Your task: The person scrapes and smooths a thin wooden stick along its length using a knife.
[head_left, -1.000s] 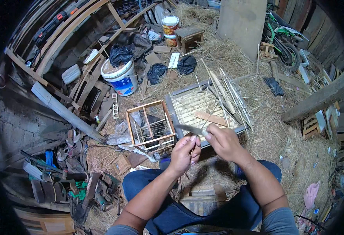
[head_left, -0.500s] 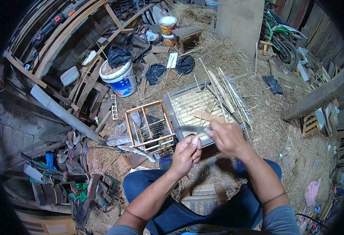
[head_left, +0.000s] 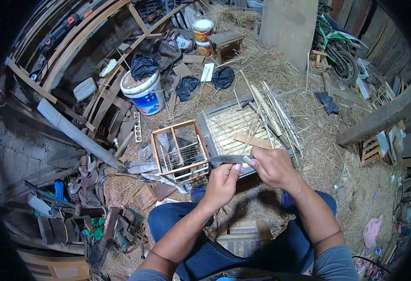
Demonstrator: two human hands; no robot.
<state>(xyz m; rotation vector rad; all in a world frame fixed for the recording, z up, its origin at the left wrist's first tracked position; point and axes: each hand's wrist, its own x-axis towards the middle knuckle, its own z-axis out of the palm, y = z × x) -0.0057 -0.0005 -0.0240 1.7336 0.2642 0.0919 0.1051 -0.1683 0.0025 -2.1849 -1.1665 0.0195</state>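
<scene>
A knife (head_left: 226, 159) is gripped in my right hand (head_left: 273, 167), its dark blade pointing left. My left hand (head_left: 222, 183) is closed just below the blade, thumb and fingers pinched together. Whatever small thing those fingers hold is too hidden to name. Beyond the hands lies a slatted panel (head_left: 211, 134) in a grey frame, with a flat piece of wood (head_left: 251, 140) on it. Thin split strips (head_left: 267, 111) are heaped across its right side. Left of the panel stands a small wooden frame (head_left: 197, 132) with thin bars, like a cage.
A white and blue bucket (head_left: 145, 97) with a black bag on top stands at back left. Farther off are a small stool (head_left: 225, 40) and stacked paint tubs (head_left: 202, 31). A wooden post (head_left: 383, 119) slants in from the right. Straw and shavings cover the floor.
The knife blade, blurred before, now shows sharply and lies almost level over my left hand. My left fingers have turned and closed up under it. My right hand has hardly moved.
</scene>
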